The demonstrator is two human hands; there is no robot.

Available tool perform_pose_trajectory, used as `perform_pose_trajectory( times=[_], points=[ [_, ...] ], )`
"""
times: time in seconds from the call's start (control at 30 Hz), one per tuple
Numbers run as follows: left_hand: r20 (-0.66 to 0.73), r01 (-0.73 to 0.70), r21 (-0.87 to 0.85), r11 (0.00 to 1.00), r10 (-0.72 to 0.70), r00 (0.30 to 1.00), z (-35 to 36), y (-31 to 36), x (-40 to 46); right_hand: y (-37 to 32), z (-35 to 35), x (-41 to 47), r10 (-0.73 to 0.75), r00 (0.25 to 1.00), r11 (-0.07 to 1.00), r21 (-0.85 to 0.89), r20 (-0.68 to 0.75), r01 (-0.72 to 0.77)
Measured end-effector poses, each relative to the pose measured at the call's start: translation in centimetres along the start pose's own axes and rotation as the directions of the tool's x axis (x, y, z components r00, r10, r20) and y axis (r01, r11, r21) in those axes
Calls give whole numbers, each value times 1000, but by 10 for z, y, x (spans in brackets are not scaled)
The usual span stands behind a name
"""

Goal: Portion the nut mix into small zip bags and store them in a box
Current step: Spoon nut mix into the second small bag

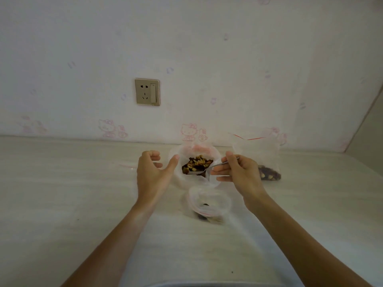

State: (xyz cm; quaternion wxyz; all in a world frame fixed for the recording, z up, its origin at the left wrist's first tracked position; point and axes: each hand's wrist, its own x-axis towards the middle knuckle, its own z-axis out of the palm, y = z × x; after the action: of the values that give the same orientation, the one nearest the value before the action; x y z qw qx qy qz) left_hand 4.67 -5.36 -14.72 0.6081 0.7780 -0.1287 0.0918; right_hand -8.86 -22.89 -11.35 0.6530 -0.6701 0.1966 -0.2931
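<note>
Clear container [178,175] holds the nut mix [196,164]; nearer, an open zip bag [209,201] with a few pieces at its bottom; a second zip bag [257,154] stands at right, nuts settled low (red seal strip at top). All sit on a pale wood-grain tabletop [72,183]; patterned wallpaper and a wall socket [147,92] behind. Right hand [240,172] pinches a metal spoon [219,164], its bowl in the mix; left hand [153,172] loosely curled, holding nothing, thumb tip at the container rim.

Home: cartoon wallpaper [188,131], wall socket [147,92]
</note>
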Motion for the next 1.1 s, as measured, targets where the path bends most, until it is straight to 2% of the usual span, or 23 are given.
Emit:
perform_pose_trajectory(
  times=[0.1, 0.2, 0.33, 0.4, 0.53, 0.77, 0.93, 1.1],
  points=[
    [155, 43, 146, 988, -66, 986, 7, 4, 14, 13, 11, 14, -10, 999, 999, -49, 40, 12],
    [216, 6, 256, 967, -63, 974, 16, 4, 24, 23, 19, 24, 3, 998, 997, -76, 57, 2],
    [142, -168, 185, 968, 143, 979, 22, -2, 17, 37, 26, 29, 44, 999, 999, -5, -8, -45],
    [105, -208, 140, 968, 195, 975, 22, 0, 15, 41, 27, 30, 67, 997, 998, 18, -36, -66],
    [70, -158, 54, 986, 154, 986, 20, 0, 10, 44, 25, 32, 87, 996, 996, 22, -37, -86],
    [74, -123, -2, 992, 123, 990, 22, -3, 7, 43, 24, 35, 87, 996, 996, 33, 3, -87],
    [76, -143, -18, 990, 144, 987, 23, 1, 7, 39, 22, 36, 109, 994, 994, 29, 20, -109],
    [83, -148, -21, 989, 149, 985, 19, 4, 3, 36, 19, 29, 122, 992, 987, 106, -9, -121]
  ],
)
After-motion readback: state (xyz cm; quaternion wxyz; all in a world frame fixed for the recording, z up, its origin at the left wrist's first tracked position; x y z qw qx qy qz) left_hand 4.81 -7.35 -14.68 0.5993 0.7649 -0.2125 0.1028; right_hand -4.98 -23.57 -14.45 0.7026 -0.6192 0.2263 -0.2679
